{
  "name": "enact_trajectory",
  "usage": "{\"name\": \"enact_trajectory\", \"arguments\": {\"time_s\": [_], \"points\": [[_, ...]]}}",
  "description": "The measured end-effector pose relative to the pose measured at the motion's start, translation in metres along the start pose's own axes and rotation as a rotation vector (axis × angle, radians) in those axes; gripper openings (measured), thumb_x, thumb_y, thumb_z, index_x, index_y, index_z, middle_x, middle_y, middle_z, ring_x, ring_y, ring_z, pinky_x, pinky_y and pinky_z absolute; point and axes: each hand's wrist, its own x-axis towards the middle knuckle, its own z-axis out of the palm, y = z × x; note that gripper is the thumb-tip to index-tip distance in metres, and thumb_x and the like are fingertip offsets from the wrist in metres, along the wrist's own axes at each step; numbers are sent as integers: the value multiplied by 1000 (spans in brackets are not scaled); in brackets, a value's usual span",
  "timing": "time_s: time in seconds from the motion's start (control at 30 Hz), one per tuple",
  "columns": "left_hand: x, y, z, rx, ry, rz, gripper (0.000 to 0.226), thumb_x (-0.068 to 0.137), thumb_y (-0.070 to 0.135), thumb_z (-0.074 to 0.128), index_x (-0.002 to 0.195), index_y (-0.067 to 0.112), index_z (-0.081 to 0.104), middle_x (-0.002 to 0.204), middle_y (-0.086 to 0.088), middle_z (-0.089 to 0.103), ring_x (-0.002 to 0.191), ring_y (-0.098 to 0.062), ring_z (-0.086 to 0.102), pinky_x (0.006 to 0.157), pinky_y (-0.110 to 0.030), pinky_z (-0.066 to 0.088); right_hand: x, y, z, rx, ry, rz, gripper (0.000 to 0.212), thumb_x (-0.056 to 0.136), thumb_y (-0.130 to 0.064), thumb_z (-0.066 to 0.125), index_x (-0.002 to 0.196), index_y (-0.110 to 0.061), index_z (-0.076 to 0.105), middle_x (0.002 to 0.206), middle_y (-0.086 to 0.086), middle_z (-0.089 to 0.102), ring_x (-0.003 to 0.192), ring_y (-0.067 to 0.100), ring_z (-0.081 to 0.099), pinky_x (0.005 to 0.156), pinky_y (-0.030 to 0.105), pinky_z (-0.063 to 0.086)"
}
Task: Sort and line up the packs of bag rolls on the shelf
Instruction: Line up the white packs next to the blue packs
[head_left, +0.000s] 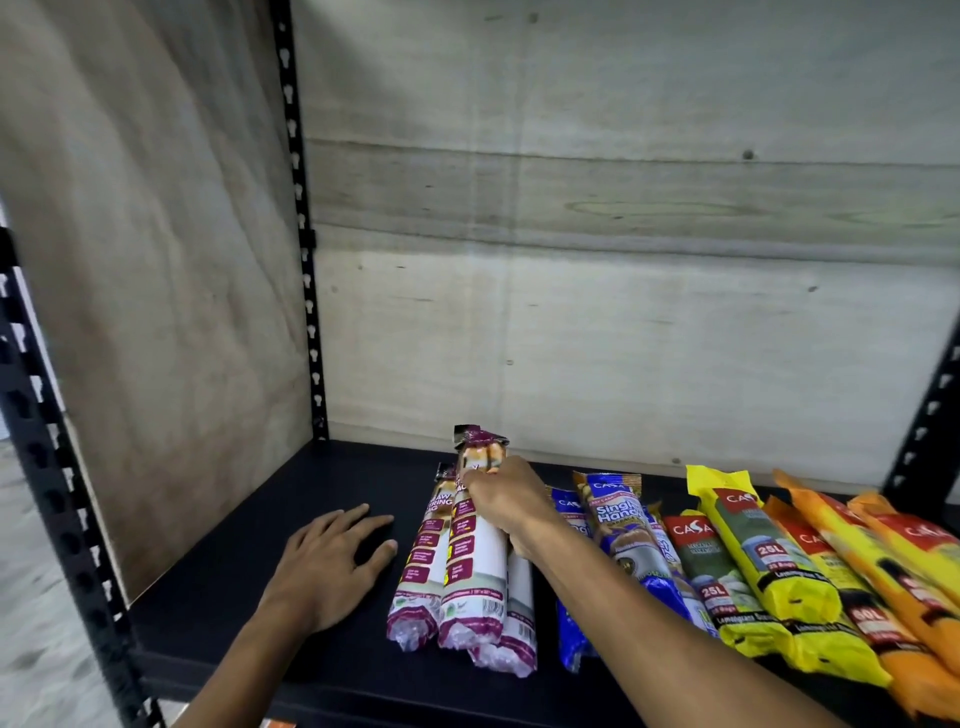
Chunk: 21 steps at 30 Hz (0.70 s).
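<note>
On the black shelf (291, 519), at its bare left part, the left hand (332, 561) is lying flat, palm down, fingers spread wide and holding nothing. Just right of it, three white-and-maroon packs (452, 561) are lying side by side, lengthwise front to back, with the middle one riding on top of the other two. The right hand (506, 499) is reaching in from the lower right and gripping the far end of that top pack, fingers curled around it. Next along, blue packs (618, 525) are lying close together, one tilted across the others. Beyond those, a red-and-green pack (709, 561) is sitting beside yellow packs (753, 551), which are overlapping it. At the far right, orange packs (883, 561) are slanting toward the front edge, running out of view. Behind everything, a pale wooden back panel (623, 208) is standing between black slotted posts (298, 208).
</note>
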Motion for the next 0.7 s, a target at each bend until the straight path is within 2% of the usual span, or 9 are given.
{"name": "enact_trajectory", "arguments": {"time_s": [0.07, 0.13, 0.23, 0.33, 0.43, 0.5, 0.57, 0.63, 0.7], "points": [[0, 1, 0, -3, 5, 0, 54, 94, 64, 31, 146, 48, 31, 162, 15, 21, 150, -12, 13, 121, -39, 11, 1, 3, -1, -95, 11, -44, 21, 91, -33, 61, 88, -13, 66, 95, 9, 75, 87, 29, 73, 84, 45, 61], [-1, 0, 0, -8, 5, -4, 54, 95, 64, 31, 146, 48, 31, 161, 15, 22, 150, -12, 13, 121, -40, 11, 3, 8, -1, -210, 8, -52, 30, 92, -39, 58, 96, -10, 68, 103, 11, 73, 96, 30, 70, 88, 43, 58], [-3, 2, -1, -23, 6, -1, 54, 94, 64, 32, 146, 48, 32, 161, 15, 23, 150, -12, 13, 121, -40, 11, 1, 14, -3, -369, 56, -42, 44, 93, -47, 56, 110, -7, 66, 111, 12, 70, 97, 30, 68, 73, 34, 53], [-3, 1, -3, -48, -1, -10, 52, 94, 63, 37, 144, 48, 38, 160, 15, 27, 149, -13, 16, 121, -41, 13, -3, 15, -7, -500, 78, -34, 58, 92, -55, 52, 124, -6, 54, 118, 11, 67, 106, 31, 64, 78, 35, 52], [2, 3, -11, -159, -4, -52, 39, 92, 56, 50, 130, 48, 55, 151, 13, 42, 143, -16, 30, 118, -42, 26, -11, 7, -11, -485, -18, 17, 65, 84, -58, 59, 124, -7, 57, 117, 9, 68, 101, 27, 67, 72, 32, 54], [2, 17, -19, -407, -65, -68, 31, 92, 53, 55, 120, 45, 63, 136, 9, 59, 128, -14, 51, 108, -38, 40, -14, 3, -15, -518, -86, 17, 54, 85, -54, 63, 114, -9, 62, 110, 6, 72, 94, 23, 71, 77, 35, 60], [-2, 38, -25, -649, -155, -77, 31, 93, 48, 57, 121, 37, 65, 113, 7, 71, 102, -10, 68, 87, -27, 52, -17, 2, -17, -489, -100, 15, 38, 90, -46, 65, 102, -10, 63, 106, 5, 74, 91, 22, 72, 81, 37, 61], [-4, 52, -29, -745, -202, -84, 31, 93, 39, 61, 123, 31, 64, 105, 5, 72, 91, -9, 71, 73, -21, 53, -18, 2, -18, -373, -114, 37, 34, 90, -41, 67, 102, -9, 63, 104, 7, 74, 90, 23, 74, 78, 38, 63], [-5, 55, -30, -796, -225, -98, 33, 92, 30, 65, 125, 27, 62, 109, 2, 68, 93, -12, 70, 71, -21, 54, -23, 1, -20, -328, -109, 48, 36, 90, -41, 68, 104, -9, 62, 105, 8, 73, 88, 24, 74, 75, 36, 64]]}}
